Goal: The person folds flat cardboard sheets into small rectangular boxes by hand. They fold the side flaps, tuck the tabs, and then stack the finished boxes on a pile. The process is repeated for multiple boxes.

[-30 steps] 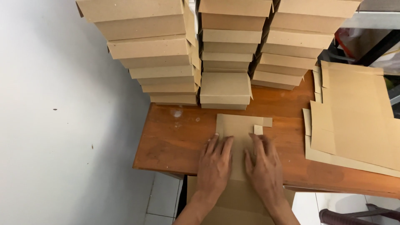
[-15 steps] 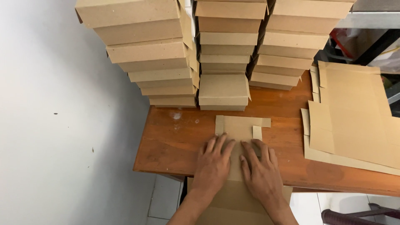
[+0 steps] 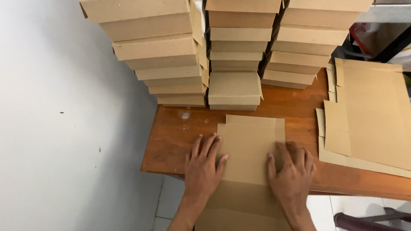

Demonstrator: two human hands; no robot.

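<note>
1. Nearest: L hand (image 3: 203,169) and R hand (image 3: 293,175) lie flat, palms down, fingers spread. Neither is closed round anything; both press on the flat cardboard blank (image 3: 248,149).
2. The blank sits at the table's front edge, mid-width, w/ its near part hanging off over the floor. L fingers rest on its left border, R fingers on its right.
3. Risk, as a judgement: overhang could let the blank slide off the wooden table (image 3: 171,141) if pressure eases; uneven pressing could leave a crooked crease.
4. Right side of table: pile of unfolded blanks (image 3: 368,115), overhanging the right front corner.
5. Far edge: stacks of folded boxes (image 3: 233,51), tall and leaning a bit; a knock might topple them.
</note>
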